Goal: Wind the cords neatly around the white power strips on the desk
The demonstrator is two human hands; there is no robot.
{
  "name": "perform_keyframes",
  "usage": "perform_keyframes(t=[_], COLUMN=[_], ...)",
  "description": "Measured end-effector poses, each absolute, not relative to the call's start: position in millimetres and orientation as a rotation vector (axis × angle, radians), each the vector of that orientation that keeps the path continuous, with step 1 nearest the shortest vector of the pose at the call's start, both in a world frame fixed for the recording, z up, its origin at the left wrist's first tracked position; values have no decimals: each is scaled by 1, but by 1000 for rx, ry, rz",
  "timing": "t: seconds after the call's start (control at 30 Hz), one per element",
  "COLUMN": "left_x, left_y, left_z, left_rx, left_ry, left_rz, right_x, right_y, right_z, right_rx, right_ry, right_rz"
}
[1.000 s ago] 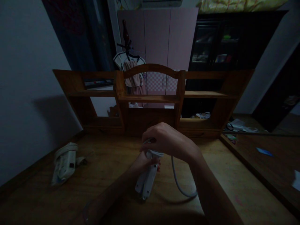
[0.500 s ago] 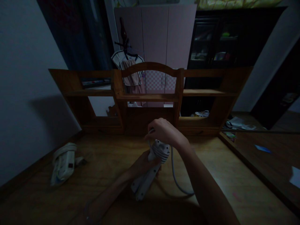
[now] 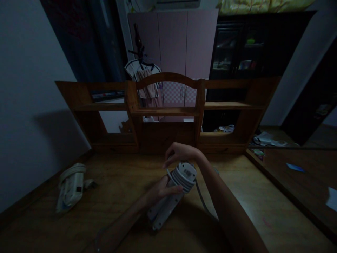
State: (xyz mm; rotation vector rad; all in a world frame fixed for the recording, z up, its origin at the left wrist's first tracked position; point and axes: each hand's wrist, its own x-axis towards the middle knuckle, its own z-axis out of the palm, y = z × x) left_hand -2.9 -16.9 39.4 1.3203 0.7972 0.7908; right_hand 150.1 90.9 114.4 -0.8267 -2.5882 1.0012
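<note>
A white power strip (image 3: 168, 209) is held at a slant over the wooden table, with several turns of its cord (image 3: 182, 180) wound round its upper end. My left hand (image 3: 164, 189) grips the strip just below the coils, thumb across its face. Above the far end, my right hand (image 3: 180, 153) is closed with fingertips pinching the cord at the left side of the coils. A loose length of cord (image 3: 204, 202) hangs to the right and passes behind my right forearm.
A second power strip (image 3: 72, 188), with its cord wrapped round it, lies at the left. A wooden shelf unit (image 3: 165, 111) stands along the table's (image 3: 118, 175) back edge. Past the right edge are a blue card (image 3: 295, 167) and white paper (image 3: 332, 198).
My right hand has moved slightly down, drawing the cord round the strip's end. The strip has turned so its labelled end shows more, and the loose loop at the right has become smaller.
</note>
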Motion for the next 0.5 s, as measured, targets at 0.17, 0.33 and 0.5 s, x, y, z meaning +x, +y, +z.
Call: perform_keyframes(t=[0.17, 0.33, 0.5], left_x=[-6, -9, -20], left_y=[-8, 6, 8], left_z=[25, 17, 27], left_rx=[1346, 1298, 1420], left_ry=[746, 660, 727], left_rz=[768, 748, 629], right_x=[156, 170, 186], right_y=[114, 137, 144], right_z=[87, 60, 49], right_rx=[-866, -908, -982], right_ry=[-2510, -2509, -2562], right_rz=[1307, 1446, 1461])
